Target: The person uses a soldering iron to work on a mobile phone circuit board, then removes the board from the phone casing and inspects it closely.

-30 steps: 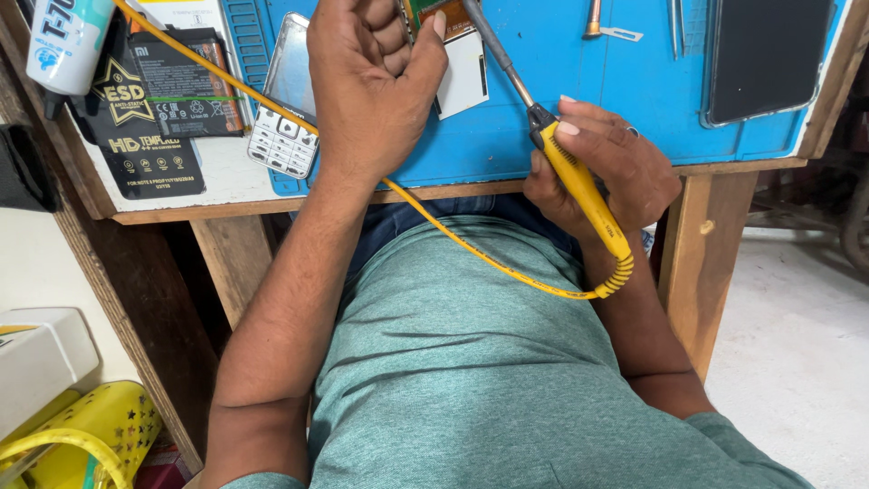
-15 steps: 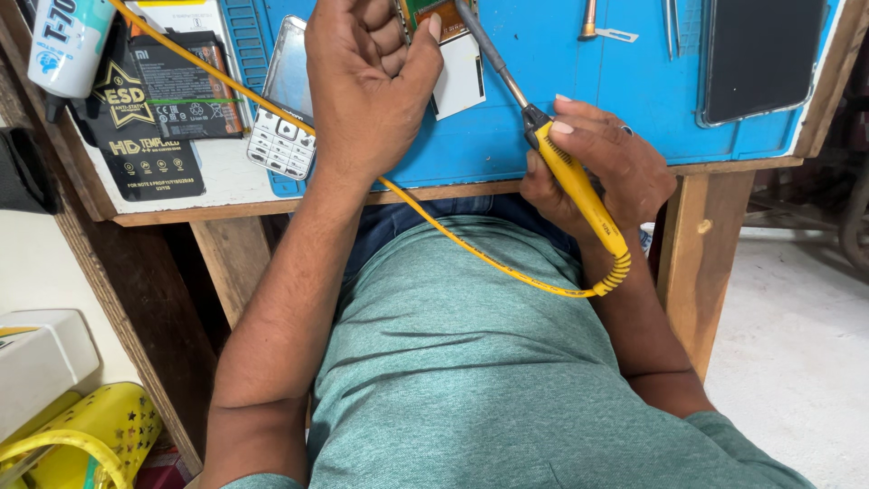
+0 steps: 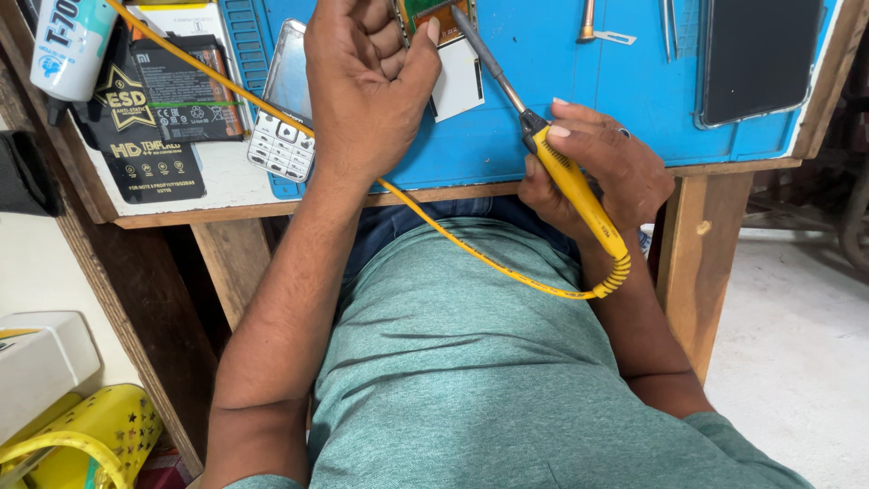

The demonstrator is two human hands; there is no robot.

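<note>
Fingers (image 3: 579, 122) of the right hand (image 3: 593, 172) were wrapped around the yellow handle of a soldering iron (image 3: 566, 172), whose metal tip was pointed up at a small green circuit board (image 3: 425, 11) at the top edge of the head view. That board was pinched between the curled fingers and thumb of the left hand (image 3: 367, 86), above a blue work mat (image 3: 579, 81). A yellow cord (image 3: 471, 254) was seen looping from the handle under the left wrist. A keypad phone (image 3: 282, 136) was lying just beside that wrist.
</note>
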